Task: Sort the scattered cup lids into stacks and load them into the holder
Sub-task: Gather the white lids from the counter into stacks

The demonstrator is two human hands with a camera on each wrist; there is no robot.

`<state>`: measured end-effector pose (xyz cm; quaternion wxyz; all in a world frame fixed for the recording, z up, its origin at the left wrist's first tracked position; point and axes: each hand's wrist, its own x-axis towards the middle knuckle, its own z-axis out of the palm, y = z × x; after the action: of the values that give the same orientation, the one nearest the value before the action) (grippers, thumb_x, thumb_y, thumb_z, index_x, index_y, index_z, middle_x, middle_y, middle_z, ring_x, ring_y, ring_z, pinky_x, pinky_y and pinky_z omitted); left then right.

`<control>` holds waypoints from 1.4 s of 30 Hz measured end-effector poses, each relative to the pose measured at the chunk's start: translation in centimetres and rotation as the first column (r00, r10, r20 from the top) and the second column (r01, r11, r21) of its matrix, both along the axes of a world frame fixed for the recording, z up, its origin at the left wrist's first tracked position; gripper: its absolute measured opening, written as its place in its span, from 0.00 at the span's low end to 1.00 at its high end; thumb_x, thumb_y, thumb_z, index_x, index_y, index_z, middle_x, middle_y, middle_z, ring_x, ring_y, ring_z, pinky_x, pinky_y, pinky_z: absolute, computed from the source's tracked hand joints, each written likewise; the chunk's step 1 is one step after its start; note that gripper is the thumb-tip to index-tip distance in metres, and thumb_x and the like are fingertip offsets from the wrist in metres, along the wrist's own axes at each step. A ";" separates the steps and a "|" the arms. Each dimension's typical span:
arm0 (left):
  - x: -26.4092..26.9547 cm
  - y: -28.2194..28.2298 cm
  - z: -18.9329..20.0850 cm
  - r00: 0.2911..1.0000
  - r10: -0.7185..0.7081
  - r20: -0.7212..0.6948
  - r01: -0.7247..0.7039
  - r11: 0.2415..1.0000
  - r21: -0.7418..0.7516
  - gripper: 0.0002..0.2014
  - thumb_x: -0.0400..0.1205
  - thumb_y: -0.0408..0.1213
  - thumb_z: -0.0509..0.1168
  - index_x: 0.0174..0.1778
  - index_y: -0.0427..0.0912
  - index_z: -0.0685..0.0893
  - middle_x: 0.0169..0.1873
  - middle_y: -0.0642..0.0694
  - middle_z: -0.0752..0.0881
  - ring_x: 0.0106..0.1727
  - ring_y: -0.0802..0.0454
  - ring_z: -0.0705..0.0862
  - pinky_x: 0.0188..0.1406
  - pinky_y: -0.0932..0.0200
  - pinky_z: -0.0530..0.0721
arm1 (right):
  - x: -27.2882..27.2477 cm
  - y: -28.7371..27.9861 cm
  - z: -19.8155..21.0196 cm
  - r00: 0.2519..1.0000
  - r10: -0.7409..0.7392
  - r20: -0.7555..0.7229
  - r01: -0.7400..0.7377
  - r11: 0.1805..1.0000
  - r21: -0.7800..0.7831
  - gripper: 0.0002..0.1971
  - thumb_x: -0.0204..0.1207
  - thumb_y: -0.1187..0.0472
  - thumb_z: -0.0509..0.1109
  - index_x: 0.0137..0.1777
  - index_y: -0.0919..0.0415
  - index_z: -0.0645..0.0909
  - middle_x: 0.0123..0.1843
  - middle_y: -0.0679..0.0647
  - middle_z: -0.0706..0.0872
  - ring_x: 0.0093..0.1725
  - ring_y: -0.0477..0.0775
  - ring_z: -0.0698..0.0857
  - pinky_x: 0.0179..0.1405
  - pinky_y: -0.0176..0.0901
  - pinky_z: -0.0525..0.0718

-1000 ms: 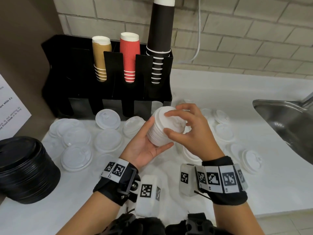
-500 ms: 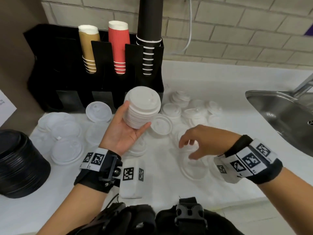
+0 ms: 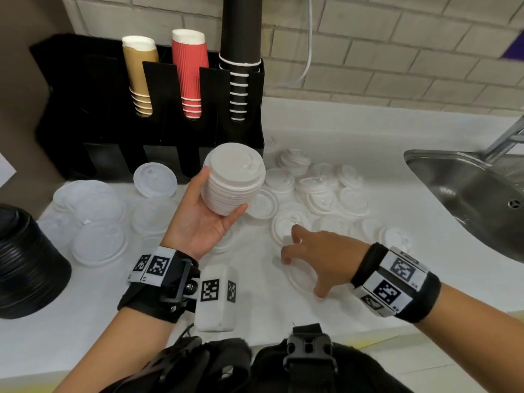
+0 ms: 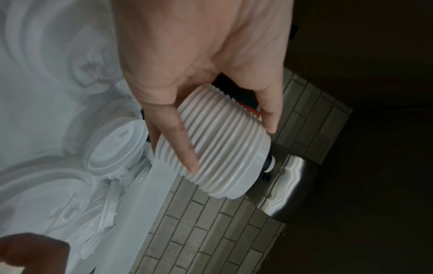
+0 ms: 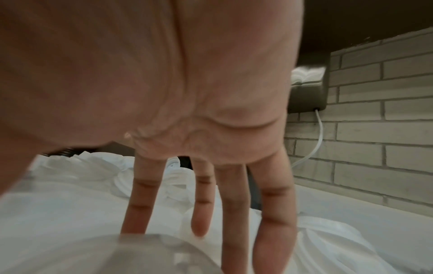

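Mid-frame, left hand grips white lid stack; right hand splayed over loose lids. Holder w/ no lids visible — most work's left, I reckon.

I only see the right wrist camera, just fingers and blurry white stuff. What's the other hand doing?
Observer: The left hand holds a stack of white lids above the counter.
Operator: Where will the lids go?
Observer: A black holder stands at the back by the wall, with paper cups in its upper slots.
Operator: What's on the far right?
Observer: A metal sink set into the counter.
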<state>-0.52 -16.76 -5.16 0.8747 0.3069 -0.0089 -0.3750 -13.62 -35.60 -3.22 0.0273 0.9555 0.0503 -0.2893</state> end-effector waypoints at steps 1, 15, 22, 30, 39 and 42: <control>0.0 0.0 0.0 1.000 -0.001 0.002 0.001 1.000 -0.003 0.33 0.74 0.53 0.68 0.76 0.48 0.76 0.67 0.42 0.85 0.61 0.43 0.88 0.39 0.54 0.91 | 0.0 0.0 -0.1 1.000 0.007 0.000 -0.007 1.000 0.013 0.38 0.59 0.55 0.84 0.67 0.45 0.69 0.65 0.51 0.63 0.44 0.56 0.78 0.42 0.51 0.84; -0.6 -0.2 -0.1 0.996 -0.021 0.083 0.020 1.000 0.013 0.14 0.76 0.51 0.68 0.50 0.51 0.93 0.57 0.45 0.90 0.59 0.45 0.89 0.43 0.52 0.91 | 3.7 -0.6 8.1 0.750 -0.313 0.582 -0.104 0.814 0.572 0.31 0.61 0.53 0.79 0.65 0.44 0.73 0.59 0.48 0.71 0.54 0.47 0.78 0.47 0.22 0.75; -1.9 0.1 -0.1 0.986 -0.058 0.158 0.052 0.998 0.038 0.14 0.77 0.50 0.68 0.54 0.52 0.92 0.62 0.44 0.88 0.61 0.48 0.88 0.45 0.53 0.89 | 5.6 2.8 7.5 0.719 -0.263 0.644 -0.152 0.844 0.515 0.31 0.63 0.51 0.78 0.68 0.47 0.76 0.60 0.51 0.73 0.55 0.51 0.78 0.55 0.48 0.82; -2.0 1.2 0.0 0.988 -0.048 0.150 0.037 0.997 0.075 0.13 0.77 0.50 0.67 0.53 0.52 0.92 0.59 0.44 0.89 0.61 0.46 0.87 0.43 0.53 0.90 | 7.0 3.2 7.7 0.798 -0.235 0.554 -0.156 0.809 0.567 0.30 0.64 0.55 0.76 0.69 0.44 0.77 0.61 0.53 0.74 0.61 0.50 0.76 0.51 0.31 0.75; -1.4 1.3 -0.1 0.986 -0.081 0.149 0.077 0.997 0.029 0.16 0.73 0.52 0.72 0.54 0.52 0.92 0.59 0.45 0.89 0.61 0.48 0.88 0.45 0.54 0.90 | 7.5 4.1 8.1 0.789 -0.228 0.570 -0.166 0.815 0.555 0.29 0.65 0.55 0.80 0.67 0.45 0.79 0.58 0.53 0.73 0.56 0.50 0.76 0.55 0.37 0.79; -1.1 1.5 -0.2 0.984 -0.088 0.155 0.085 0.996 0.029 0.16 0.70 0.52 0.73 0.52 0.52 0.93 0.57 0.46 0.90 0.60 0.48 0.88 0.43 0.55 0.90 | 7.9 4.0 8.2 0.792 -0.200 0.576 -0.182 0.824 0.537 0.29 0.64 0.51 0.82 0.67 0.46 0.78 0.59 0.52 0.73 0.56 0.48 0.76 0.49 0.28 0.76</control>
<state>-1.60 -15.27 -5.33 0.8506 0.3446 -0.0864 -0.3876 -5.76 -31.57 4.97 -0.2445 0.9605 0.1175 0.0626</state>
